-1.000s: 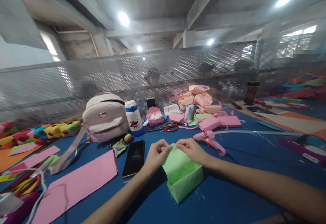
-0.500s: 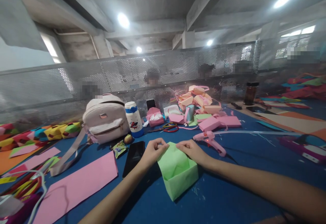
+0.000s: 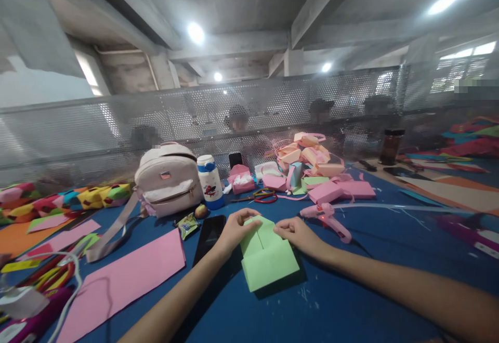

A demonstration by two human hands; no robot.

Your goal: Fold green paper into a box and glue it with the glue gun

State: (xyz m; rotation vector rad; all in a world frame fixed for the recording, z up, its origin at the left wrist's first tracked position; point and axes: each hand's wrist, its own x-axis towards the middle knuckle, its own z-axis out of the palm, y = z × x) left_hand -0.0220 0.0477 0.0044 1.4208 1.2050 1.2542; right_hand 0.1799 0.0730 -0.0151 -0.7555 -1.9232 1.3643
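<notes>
In front of me a folded light green paper box (image 3: 268, 265) is tilted so that its flat outer face shows, with a slit running down its upper flap. My left hand (image 3: 238, 231) pinches the flap's upper left edge, thumb on top. On the opposite edge, my right hand (image 3: 295, 233) has its fingers closed on the paper. A pink glue gun (image 3: 327, 219) lies just beyond my right hand. Beside my left forearm is a black phone (image 3: 209, 234), and a large pink paper sheet (image 3: 130, 278) lies farther left.
A pale backpack (image 3: 169, 182) and a white-and-blue bottle (image 3: 210, 182) stand at the back. Scissors (image 3: 265, 196) lie near a heap of peach and pink paper boxes (image 3: 307, 156). Purple power strips lie at both sides. A perforated metal screen (image 3: 257, 104) borders the table, with people behind it.
The green box has been tipped over: its open inside faced me before, and now its flat outer face does. Both hands keep hold of the flap. The view has shifted slightly left.
</notes>
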